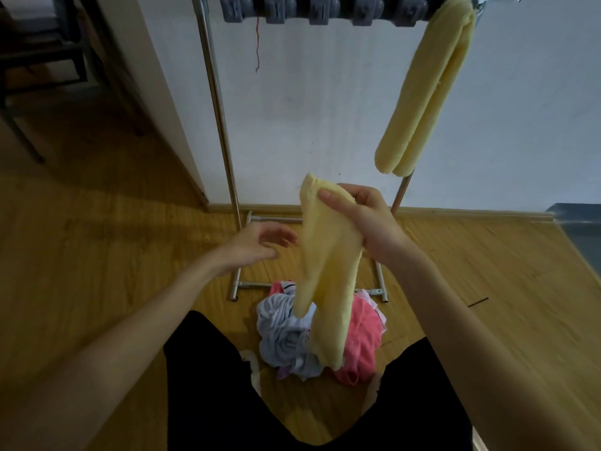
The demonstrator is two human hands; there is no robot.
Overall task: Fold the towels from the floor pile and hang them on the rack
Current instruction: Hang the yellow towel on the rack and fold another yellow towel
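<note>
Right hand (361, 219): raised at centre frame, thumb and fingers pinched on the top edge of a yellow towel (328, 281); forearm runs down to 5 o'clock.
Held towel: hangs limp from the pinch in two loose lobes, its lower end dangling in front of the pile (312, 333) at 6 o'clock; whether it touches the pile cannot be told.
Left hand (260, 245): just beside the towel at its 9 o'clock, palm turned inward, fingers spread wide and slightly curled, holding nothing, apart from the cloth; slightly blurred.
Pile: on the floor (97, 255) below the hands, between the person's knees; a pale blue-grey cloth (283, 340) on its 9 o'clock side, a pink cloth (364, 330) on its 3 o'clock side, a patterned scrap at its 12 o'clock edge.
Rack (221, 125): metal-tube frame against the white wall (309, 109); one upright rises from the base toward 12 o'clock, base bars rest on the floor just beyond the pile.
Hung towel (422, 92): second yellow towel, folded, draped over the top rail at 1 o'clock, two thick layers hanging side by side.
Clips (322, 8): grey row along the top edge at 12 o'clock; a red thread (258, 43) hangs below them.
Legs (211, 369): dark trousers, at 6 o'clock, either side of the pile.
</note>
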